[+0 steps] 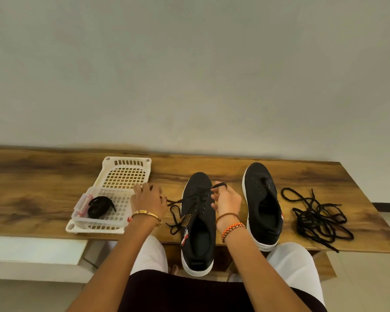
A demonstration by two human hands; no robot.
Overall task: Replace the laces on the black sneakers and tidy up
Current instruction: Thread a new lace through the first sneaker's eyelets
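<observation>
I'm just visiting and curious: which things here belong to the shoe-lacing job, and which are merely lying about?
Part of the job:
half-laced black sneaker
black lace being threaded
laceless black sneaker
coiled black lace in clear basket
tangled pile of black laces
left hand
right hand

Lying about:
cream perforated plastic tray
wooden table

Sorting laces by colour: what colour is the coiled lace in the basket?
Black, seen clearly in the head view: the coiled lace in the white basket.
</observation>
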